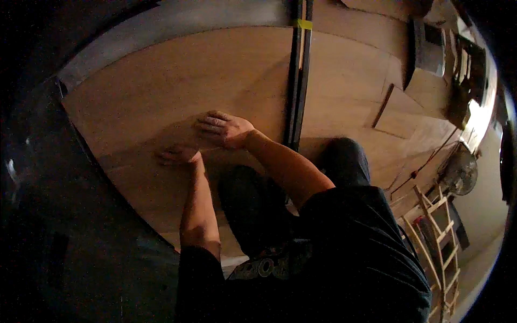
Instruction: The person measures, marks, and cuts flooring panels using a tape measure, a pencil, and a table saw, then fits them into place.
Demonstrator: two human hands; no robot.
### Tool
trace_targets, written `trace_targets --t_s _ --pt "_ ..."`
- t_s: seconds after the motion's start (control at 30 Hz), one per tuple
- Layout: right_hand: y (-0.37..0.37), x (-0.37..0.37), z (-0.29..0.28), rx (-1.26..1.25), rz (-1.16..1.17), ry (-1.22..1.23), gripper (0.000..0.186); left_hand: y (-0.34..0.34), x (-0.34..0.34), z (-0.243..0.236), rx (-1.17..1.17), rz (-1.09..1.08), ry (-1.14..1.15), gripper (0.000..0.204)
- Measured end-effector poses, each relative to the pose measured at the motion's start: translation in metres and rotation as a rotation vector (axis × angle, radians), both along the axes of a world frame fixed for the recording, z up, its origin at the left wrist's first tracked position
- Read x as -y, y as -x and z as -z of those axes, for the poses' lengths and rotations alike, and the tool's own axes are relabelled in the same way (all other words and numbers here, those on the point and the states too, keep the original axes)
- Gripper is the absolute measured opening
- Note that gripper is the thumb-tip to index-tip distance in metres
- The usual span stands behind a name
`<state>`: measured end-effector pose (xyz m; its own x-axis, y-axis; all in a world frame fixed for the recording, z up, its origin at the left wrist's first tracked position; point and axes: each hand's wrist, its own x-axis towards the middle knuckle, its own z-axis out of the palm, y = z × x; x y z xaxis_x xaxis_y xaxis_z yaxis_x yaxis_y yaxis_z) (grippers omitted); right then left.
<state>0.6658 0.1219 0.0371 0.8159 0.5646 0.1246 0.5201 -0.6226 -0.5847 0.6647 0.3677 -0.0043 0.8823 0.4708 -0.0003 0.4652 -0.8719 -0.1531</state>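
Head view: my left hand [177, 156] and right hand [223, 129] lie spread, palms flat on the plywood sheet [161, 91], holding nothing. Sheet fills the floor from 9 to 12 o'clock. It looks stiff, heavy, awkward; I'd grasp its edges.

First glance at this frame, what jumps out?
Both bare hands pressed flat on a big plywood sheet at centre: left hand lower, right hand just above it. A dark metal bar with yellow tape runs up the sheet right of the hands. A wooden ladder and a fan sit at the right edge.
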Motion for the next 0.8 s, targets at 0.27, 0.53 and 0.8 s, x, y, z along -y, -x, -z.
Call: trace_targets --t_s 0.27,0.53,0.8 --pt "0.018 -0.005 0.015 0.192 0.299 -0.052 0.046 -0.009 0.023 -0.030 -0.399 0.068 -0.175 0.063" --pt "0.015 -0.020 0.003 0.058 0.274 0.109 0.047 0.001 -0.015 0.022 0.026 0.065 -0.002 0.061" --pt "0.020 -0.034 0.000 0.078 0.228 0.071 0.046 0.032 -0.064 0.057 0.138 0.127 -0.200 0.066"
